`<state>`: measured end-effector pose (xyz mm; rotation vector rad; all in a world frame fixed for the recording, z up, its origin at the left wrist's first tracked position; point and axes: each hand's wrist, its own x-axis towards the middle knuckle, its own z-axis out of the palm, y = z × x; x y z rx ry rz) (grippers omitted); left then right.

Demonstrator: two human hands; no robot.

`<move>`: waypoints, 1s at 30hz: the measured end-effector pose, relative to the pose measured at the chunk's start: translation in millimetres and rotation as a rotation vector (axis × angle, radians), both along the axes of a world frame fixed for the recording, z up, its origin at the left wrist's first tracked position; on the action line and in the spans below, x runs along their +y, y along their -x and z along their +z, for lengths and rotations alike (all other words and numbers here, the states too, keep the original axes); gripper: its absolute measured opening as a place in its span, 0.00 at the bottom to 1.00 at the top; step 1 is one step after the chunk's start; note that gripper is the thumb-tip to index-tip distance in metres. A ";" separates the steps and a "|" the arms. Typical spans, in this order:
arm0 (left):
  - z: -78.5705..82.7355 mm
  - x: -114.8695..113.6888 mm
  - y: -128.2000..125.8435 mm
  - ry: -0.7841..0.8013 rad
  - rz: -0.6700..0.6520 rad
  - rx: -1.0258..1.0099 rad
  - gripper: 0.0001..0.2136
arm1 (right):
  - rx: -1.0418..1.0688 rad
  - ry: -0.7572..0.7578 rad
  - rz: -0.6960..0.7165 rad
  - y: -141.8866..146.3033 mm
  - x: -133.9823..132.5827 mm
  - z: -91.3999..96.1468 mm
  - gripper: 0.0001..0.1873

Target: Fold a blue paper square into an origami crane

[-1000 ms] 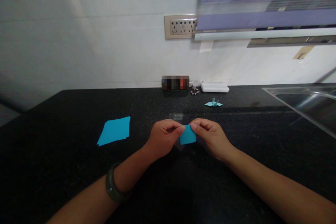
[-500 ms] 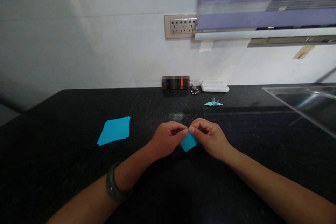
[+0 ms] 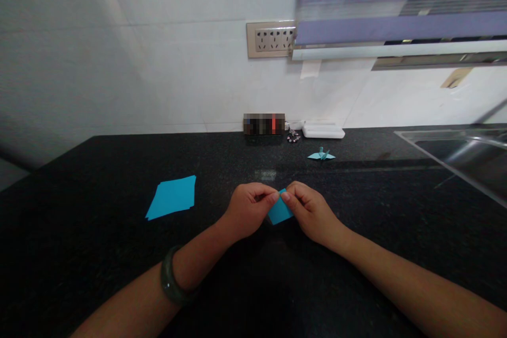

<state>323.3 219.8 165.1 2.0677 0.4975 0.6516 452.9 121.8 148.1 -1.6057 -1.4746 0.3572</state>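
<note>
A small folded piece of blue paper (image 3: 280,212) is held just above the black countertop (image 3: 99,264) in the middle of the view. My left hand (image 3: 247,208) pinches its upper left edge with thumb and forefinger. My right hand (image 3: 311,211) pinches the top corner from the right, fingers curled. A dark green bangle (image 3: 171,280) circles my left wrist. A stack of flat blue paper sheets (image 3: 173,196) lies on the counter to the left of my hands.
A finished blue paper crane (image 3: 321,155) stands behind my hands. At the wall sit a blurred dark box (image 3: 263,123), a small beaded ring (image 3: 293,137) and a white flat case (image 3: 323,130). A steel sink (image 3: 463,156) lies at the right; a socket strip (image 3: 271,39) is on the wall.
The folded paper has been turned and shifted slightly left between my fingers; both hands drew closer together and stay pinched on it.
</note>
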 end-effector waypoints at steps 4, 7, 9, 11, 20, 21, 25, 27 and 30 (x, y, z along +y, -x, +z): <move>-1.0 3.4 0.0 0.030 0.039 -0.001 0.11 | 0.017 -0.013 0.030 1.1 -0.8 0.5 0.09; -1.1 4.7 0.1 0.016 0.057 0.007 0.10 | 0.010 -0.017 0.022 0.4 -0.6 -0.2 0.08; -0.3 4.9 0.4 0.020 0.060 0.006 0.10 | 0.002 -0.019 0.015 -0.1 -0.5 -0.7 0.09; 0.8 5.4 0.8 0.039 0.085 -0.005 0.10 | -0.005 -0.021 0.011 -0.8 -0.5 -1.7 0.09; 3.7 6.0 -1.9 0.173 0.175 -0.088 0.10 | 0.177 0.001 -0.085 -4.1 1.4 -6.3 0.12; 3.5 4.4 -2.3 0.179 0.147 -0.074 0.10 | 0.231 0.004 -0.058 -2.8 1.7 -5.1 0.12; 1.7 -1.9 -2.6 0.146 0.057 -0.016 0.11 | 0.308 0.082 0.075 3.4 1.9 -2.9 0.12; 1.0 -2.1 -2.3 0.128 0.067 -0.021 0.11 | 0.312 0.113 0.073 4.4 1.7 -4.8 0.14; 1.0 2.6 -1.5 0.121 0.141 -0.045 0.10 | 0.330 0.140 0.065 1.7 1.4 -9.3 0.16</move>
